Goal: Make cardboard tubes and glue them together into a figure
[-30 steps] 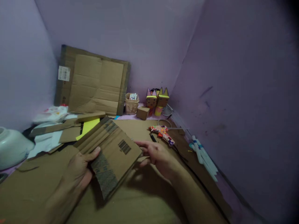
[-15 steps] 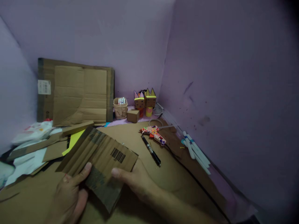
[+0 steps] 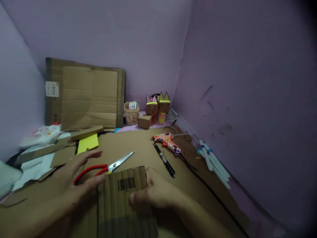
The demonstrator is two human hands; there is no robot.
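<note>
My right hand [image 3: 155,191] grips a piece of cardboard [image 3: 121,205] by its right edge, thumb on the face below a printed barcode. The lower end of the piece runs out of view. My left hand [image 3: 76,181] has its fingers spread and holds nothing; its thumb is close to the cardboard's left edge. Scissors with red handles [image 3: 91,168] lie on the work surface just past my left hand, blades partly apart and pointing away to the right.
A black marker [image 3: 164,161] and a patterned glue gun [image 3: 168,143] with its cord lie to the right. White sticks [image 3: 213,162] rest by the right wall. Paper and cardboard scraps [image 3: 59,155] pile up at left; cardboard sheets [image 3: 89,99] lean on the wall behind.
My left hand has let go of the cardboard and moved left, fingers opened. The cardboard has turned more upright and dropped lower in my right hand, uncovering the scissors.
</note>
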